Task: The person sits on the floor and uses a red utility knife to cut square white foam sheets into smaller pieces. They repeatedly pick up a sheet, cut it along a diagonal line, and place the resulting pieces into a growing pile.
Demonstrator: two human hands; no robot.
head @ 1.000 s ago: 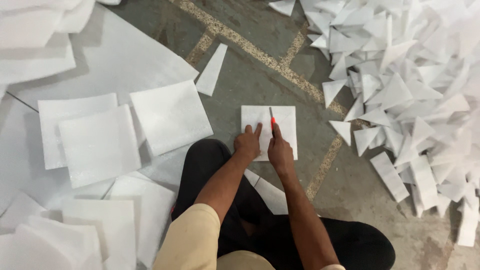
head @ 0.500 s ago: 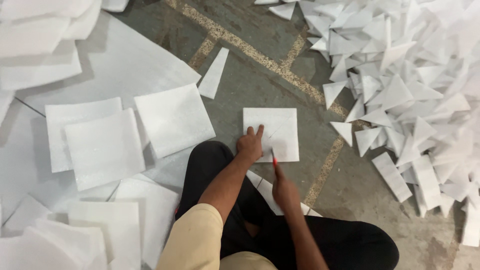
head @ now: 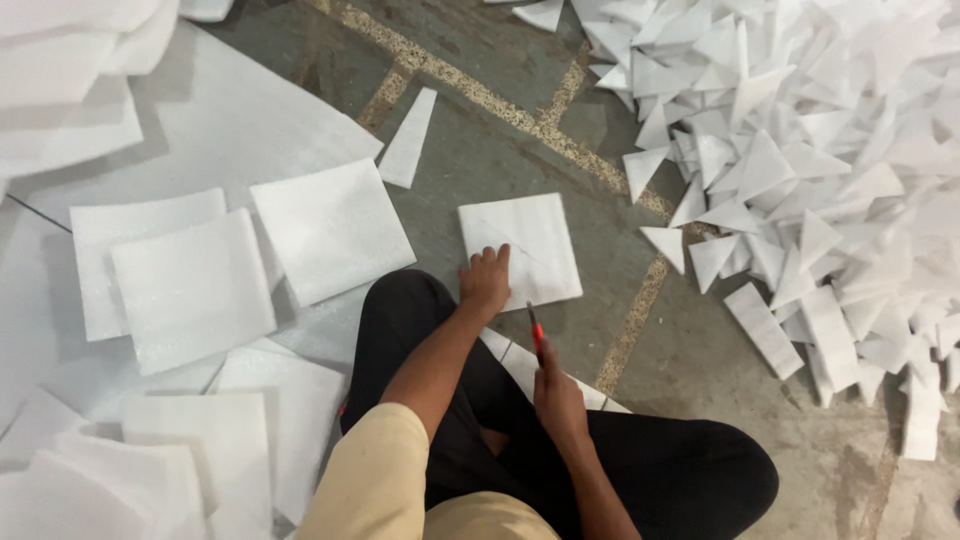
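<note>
Stacks of white foam squares (head: pixel 190 290) lie at the left on a large sheet spread over the floor (head: pixel 480 170), within reach of a seated person. The left hand (head: pixel 486 283) presses flat, fingers spread, on the near corner of a foam square (head: pixel 520 250), apparently pinning it down; a diagonal line crosses it. The right hand (head: pixel 556 395), closed around a red-handled cutter (head: pixel 536 330), hangs just off the square's near edge. A heap of cut triangles (head: pixel 800 170) crowds the right.
</note>
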